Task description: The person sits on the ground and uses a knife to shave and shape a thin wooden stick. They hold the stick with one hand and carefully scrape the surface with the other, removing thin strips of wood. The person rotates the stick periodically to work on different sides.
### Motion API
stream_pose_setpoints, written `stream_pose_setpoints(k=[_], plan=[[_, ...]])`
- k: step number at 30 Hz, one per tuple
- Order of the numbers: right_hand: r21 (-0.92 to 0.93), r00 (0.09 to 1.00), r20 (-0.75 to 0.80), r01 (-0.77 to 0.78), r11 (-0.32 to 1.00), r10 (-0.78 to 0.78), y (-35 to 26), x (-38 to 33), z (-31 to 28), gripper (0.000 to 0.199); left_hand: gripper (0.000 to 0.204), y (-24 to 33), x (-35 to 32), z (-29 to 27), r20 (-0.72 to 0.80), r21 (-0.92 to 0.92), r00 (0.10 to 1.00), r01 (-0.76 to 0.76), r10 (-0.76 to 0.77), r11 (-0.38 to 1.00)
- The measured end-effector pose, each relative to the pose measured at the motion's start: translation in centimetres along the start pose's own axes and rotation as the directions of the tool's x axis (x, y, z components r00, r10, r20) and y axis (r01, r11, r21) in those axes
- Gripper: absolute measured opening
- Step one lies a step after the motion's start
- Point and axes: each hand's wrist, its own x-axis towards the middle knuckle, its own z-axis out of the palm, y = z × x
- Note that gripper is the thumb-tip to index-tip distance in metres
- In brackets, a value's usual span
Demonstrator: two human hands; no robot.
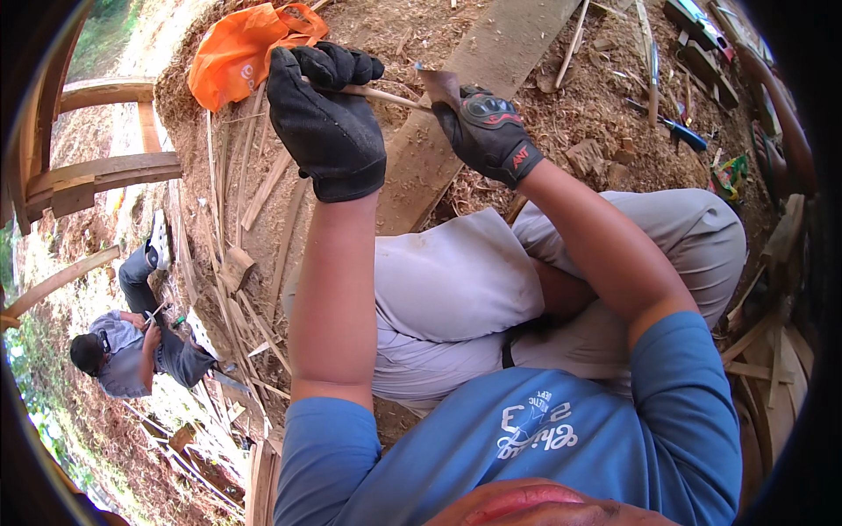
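My left hand (329, 123), in a black glove, is closed around a thin, pale wooden stick (390, 95). The stick runs to the right toward my right hand (482, 131). That hand wears a black glove with a grey knuckle guard and is closed on a folded brown sheet (440, 86) that looks like sandpaper. The stick's right end meets the fingers beside this sheet; whether the sheet wraps it is hidden. Beneath both hands, a wide wooden plank (491, 66) lies on ground covered in shavings.
An orange bag (250, 54) lies beyond my left hand. Wood strips (267, 188) are scattered at left, where another person (132, 351) sits working. At right are a blue-handled tool (684, 134), a hand plane (697, 24) and another person's arm (781, 105).
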Motion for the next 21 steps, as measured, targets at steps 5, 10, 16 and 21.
stream_pose_setpoints(k=[5,10,16,21], plan=[[0.430,0.945,0.242,-0.307,0.849,0.220,0.1,0.9,-1.7,0.035,0.043,0.7,0.0,-0.4,-0.020,0.006,1.000,0.003,-0.003,1.000],[0.711,0.902,0.307,-0.429,0.557,0.303,2.1,1.2,-0.2,0.028,0.040,0.5,0.1,-0.5,-0.009,-0.041,0.999,-0.034,0.034,0.999],[0.018,0.998,-0.048,-0.032,0.999,0.032,0.8,0.5,0.0,0.019,0.037,1.3,-0.2,-0.3,-0.118,0.024,0.992,-0.028,0.031,0.999],[0.014,1.000,0.003,0.009,1.000,-0.009,1.2,-0.2,1.2,0.021,0.039,1.4,0.1,-0.5,0.006,0.008,1.000,0.017,-0.017,1.000]])
